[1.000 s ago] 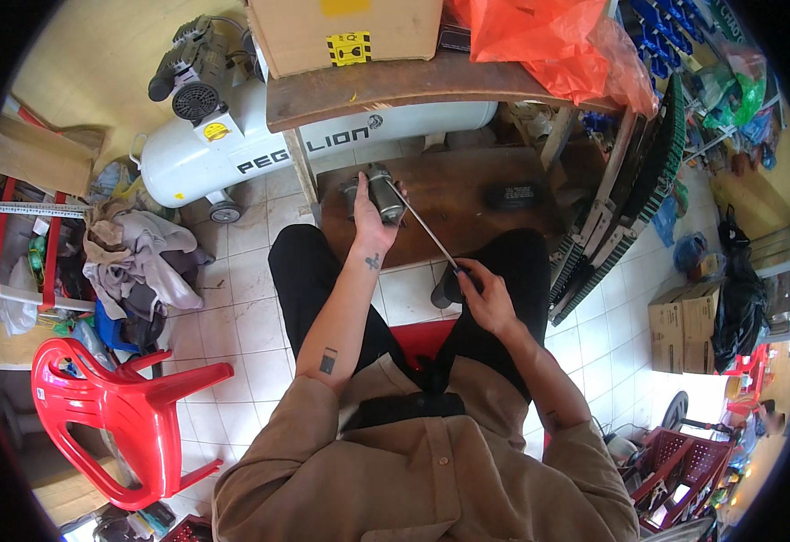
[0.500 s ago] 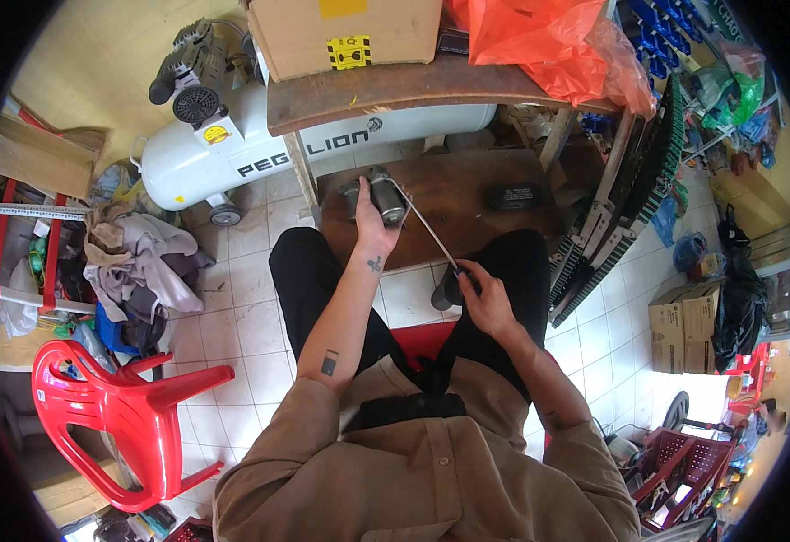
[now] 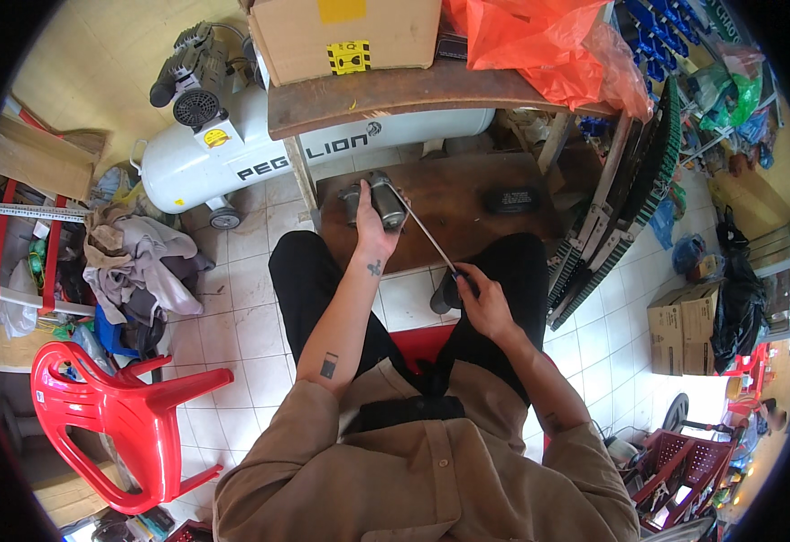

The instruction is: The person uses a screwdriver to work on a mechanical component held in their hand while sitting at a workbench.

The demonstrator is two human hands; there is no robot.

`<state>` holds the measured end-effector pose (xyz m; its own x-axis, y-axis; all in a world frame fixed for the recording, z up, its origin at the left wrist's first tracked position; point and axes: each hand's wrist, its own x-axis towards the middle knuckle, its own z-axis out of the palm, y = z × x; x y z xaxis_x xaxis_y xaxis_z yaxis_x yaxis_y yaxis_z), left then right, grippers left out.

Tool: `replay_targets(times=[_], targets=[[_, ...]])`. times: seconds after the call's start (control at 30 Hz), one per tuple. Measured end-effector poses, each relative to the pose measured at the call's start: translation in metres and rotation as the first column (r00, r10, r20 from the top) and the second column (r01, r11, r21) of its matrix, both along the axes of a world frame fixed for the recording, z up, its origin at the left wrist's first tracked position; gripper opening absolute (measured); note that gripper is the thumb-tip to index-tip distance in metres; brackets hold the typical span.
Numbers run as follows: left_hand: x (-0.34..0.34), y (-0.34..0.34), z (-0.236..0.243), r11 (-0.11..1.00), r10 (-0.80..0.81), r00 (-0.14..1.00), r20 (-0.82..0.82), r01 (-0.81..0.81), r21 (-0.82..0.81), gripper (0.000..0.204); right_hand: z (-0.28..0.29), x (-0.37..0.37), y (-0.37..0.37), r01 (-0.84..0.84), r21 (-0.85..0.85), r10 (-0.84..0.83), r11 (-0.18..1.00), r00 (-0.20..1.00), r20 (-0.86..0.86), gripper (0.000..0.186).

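My left hand (image 3: 373, 226) is wrapped round the side of a grey metal motor (image 3: 388, 206) with a cylindrical body, above a low brown wooden board (image 3: 449, 226). In my right hand (image 3: 489, 309) is the dark handle of a long screwdriver (image 3: 428, 235). Its thin shaft slants up and left to the motor's upper right side; whether the tip sits in a screw is too small to tell. A dark grey cylinder (image 3: 446, 294) stands beside my right hand, between my knees. A flat black object (image 3: 512, 200) lies on the board's right part.
Beyond the board lies a white air compressor tank (image 3: 187, 163). Overhead, a wooden shelf (image 3: 350, 101) carries a cardboard box (image 3: 345, 36) and orange plastic bags (image 3: 539, 45). Black-green racks (image 3: 625, 208) lean at the right. A red plastic chair (image 3: 124, 415) stands at the left.
The view has shifted very slightly. Both hands keep their hold, and the screwdriver stays against the motor with almost no visible movement.
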<state>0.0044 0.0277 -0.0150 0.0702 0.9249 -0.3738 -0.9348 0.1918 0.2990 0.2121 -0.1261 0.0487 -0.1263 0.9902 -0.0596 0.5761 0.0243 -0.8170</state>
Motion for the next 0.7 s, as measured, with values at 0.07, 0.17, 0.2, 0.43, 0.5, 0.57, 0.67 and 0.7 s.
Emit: replay_targets(times=[0.07,0.17,0.2,0.43,0.5,0.57,0.67,0.7], targets=[[0.000,0.001,-0.004,1.000,-0.010,1.000,0.002,0.010,0.018,0.047,0.001,0.000,0.000,0.001,-0.002,-0.001,1.000,1.000,0.000,0.031],[0.000,0.001,-0.005,0.999,-0.003,0.999,-0.043,0.005,0.036,0.047,0.002,-0.001,-0.001,0.005,0.011,-0.005,1.000,1.000,0.005,0.031],[0.000,0.000,-0.004,0.999,0.003,0.998,-0.067,0.000,0.041,0.047,0.002,-0.001,-0.001,0.010,0.004,-0.010,1.000,1.000,-0.002,0.031],[0.002,-0.005,0.009,0.992,0.037,0.979,-0.200,-0.011,0.129,0.045,-0.008,0.007,0.001,0.049,-0.196,-0.086,0.979,0.979,-0.185,0.034],[0.002,-0.005,0.014,0.985,0.052,0.975,-0.215,-0.015,0.171,0.043,-0.009,0.010,0.002,0.038,-0.256,-0.090,0.966,0.977,-0.193,0.035],[0.000,-0.004,0.014,0.980,0.069,0.968,-0.242,-0.019,0.200,0.044,-0.015,0.011,0.004,0.016,-0.223,-0.054,0.975,0.984,-0.168,0.037],[-0.004,-0.004,0.016,0.980,0.039,0.977,-0.209,0.003,0.199,0.050,-0.008,0.010,0.001,-0.012,-0.194,-0.015,0.981,0.990,-0.137,0.037],[-0.006,-0.004,0.016,0.981,0.021,0.982,-0.186,0.016,0.191,0.053,-0.012,0.012,0.001,-0.036,-0.204,-0.002,0.978,0.984,-0.180,0.037]])
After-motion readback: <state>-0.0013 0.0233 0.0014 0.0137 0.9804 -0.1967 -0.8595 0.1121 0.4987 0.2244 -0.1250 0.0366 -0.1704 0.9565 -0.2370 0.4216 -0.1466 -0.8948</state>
